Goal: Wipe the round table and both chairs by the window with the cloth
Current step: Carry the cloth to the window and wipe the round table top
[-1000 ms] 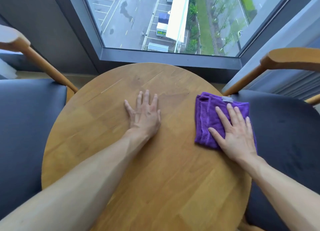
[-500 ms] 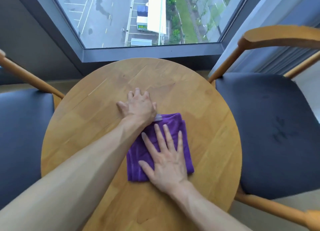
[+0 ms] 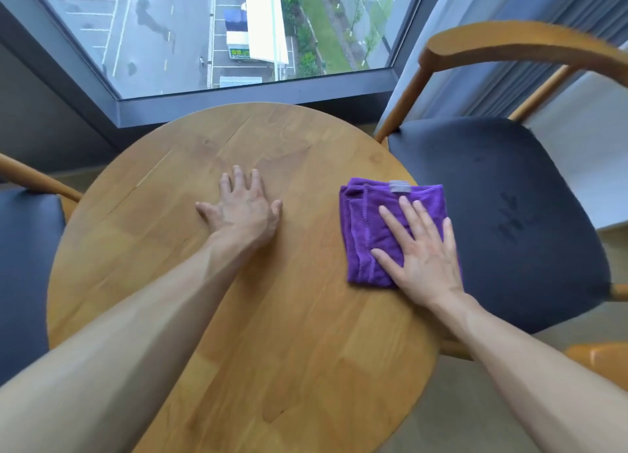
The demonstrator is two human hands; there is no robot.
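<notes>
A folded purple cloth [image 3: 370,228] lies on the right side of the round wooden table [image 3: 272,333], its far edge reaching the table's rim. My right hand [image 3: 424,252] presses flat on the cloth with straight, spread fingers. My left hand [image 3: 243,207] rests flat on the bare wood near the table's middle, fingers spread. A chair with a dark seat [image 3: 503,214] and a curved wooden backrest stands to the right. Only part of the second chair's dark seat [image 3: 23,265] shows at the left edge.
A large window [image 3: 217,34] with a grey sill runs just beyond the table's far edge. Grey curtains [image 3: 543,14] hang behind the right chair. The left chair's wooden arm [image 3: 34,177] juts in beside the table.
My right hand has slid the cloth from the table's middle, beside my left hand, out to the right edge. My left hand stays flat at the centre.
</notes>
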